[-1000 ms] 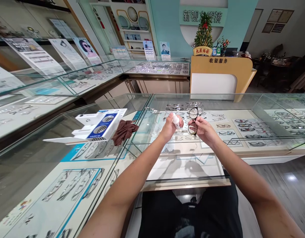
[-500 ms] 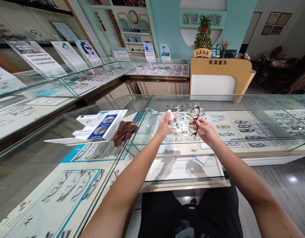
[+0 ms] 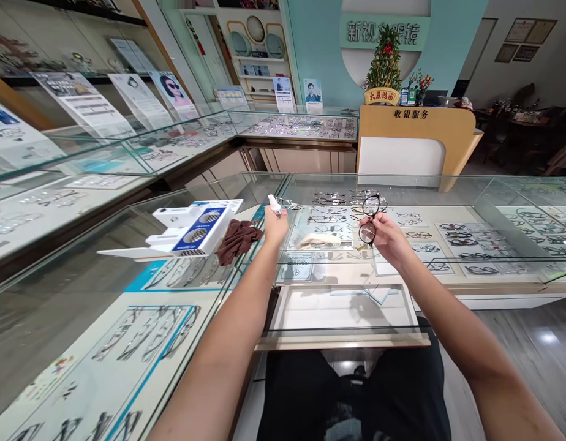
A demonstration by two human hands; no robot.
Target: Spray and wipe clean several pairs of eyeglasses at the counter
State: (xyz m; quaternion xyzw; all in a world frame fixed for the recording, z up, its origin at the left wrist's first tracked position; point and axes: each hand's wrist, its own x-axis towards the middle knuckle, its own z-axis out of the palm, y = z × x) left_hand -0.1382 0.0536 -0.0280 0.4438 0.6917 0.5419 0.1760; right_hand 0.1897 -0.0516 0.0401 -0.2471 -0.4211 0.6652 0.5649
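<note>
My left hand (image 3: 276, 225) is closed around a small white bottle (image 3: 274, 205), its top pointing up and to the left. It is over the glass counter, just right of a crumpled brown cloth (image 3: 238, 241). My right hand (image 3: 389, 237) pinches a pair of dark round-framed eyeglasses (image 3: 370, 205) near the middle, the two lenses one above the other. Below and between the hands, a pale cloth-like piece (image 3: 320, 240) lies on the counter. Another pair of glasses (image 3: 292, 205) rests behind my left hand.
An opened white and blue box (image 3: 203, 229) stands left of the brown cloth. Rows of eyeglasses (image 3: 471, 248) lie inside the glass display counter. A white drawer (image 3: 310, 306) is pulled out before my lap. A wooden cashier desk (image 3: 462, 125) stands beyond.
My left hand has moved left with the white bottle, away from the eyeglasses and towards the brown cloth. My right hand still holds the eyeglasses in nearly the same place.
</note>
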